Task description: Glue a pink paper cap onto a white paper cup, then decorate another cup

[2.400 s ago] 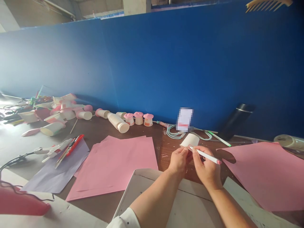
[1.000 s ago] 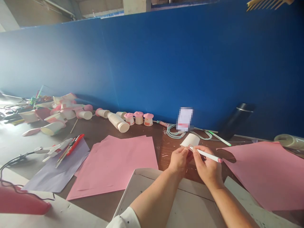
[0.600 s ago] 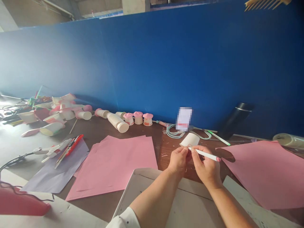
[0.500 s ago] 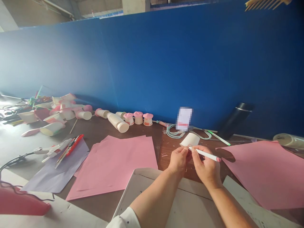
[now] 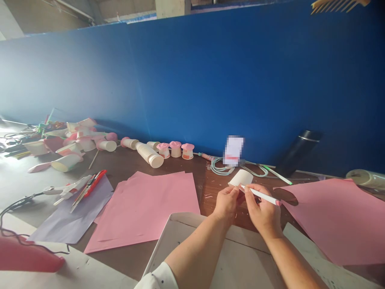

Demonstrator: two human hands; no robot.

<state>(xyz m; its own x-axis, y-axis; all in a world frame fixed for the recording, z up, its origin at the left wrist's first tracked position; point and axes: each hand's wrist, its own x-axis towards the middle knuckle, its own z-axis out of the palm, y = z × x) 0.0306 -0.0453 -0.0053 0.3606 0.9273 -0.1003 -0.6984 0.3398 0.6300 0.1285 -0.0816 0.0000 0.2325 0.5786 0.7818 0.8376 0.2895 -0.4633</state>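
A white paper cup (image 5: 241,177) lies tilted above the brown table, its near edge gripped by my left hand (image 5: 226,202). My right hand (image 5: 264,208) is closed round a white marker pen (image 5: 262,195) with a pink end. The pen's tip meets the cup's near edge between the two hands, and my fingers partly hide that spot. Just behind the cup lie a coiled pale cable (image 5: 221,167) and a green-tipped marker (image 5: 279,175).
Pink paper sheets (image 5: 150,204) lie left, with another pink sheet (image 5: 339,216) right. Scissors and a red cutter (image 5: 95,182) rest on lilac paper. Three pink-topped cups (image 5: 175,149), a cup stack (image 5: 147,155) and a dark flask (image 5: 300,150) stand or lie along the blue partition (image 5: 210,80).
My right hand and the marker have shifted very slightly to the right at the cup's edge. My left hand and the cup stay almost in place.
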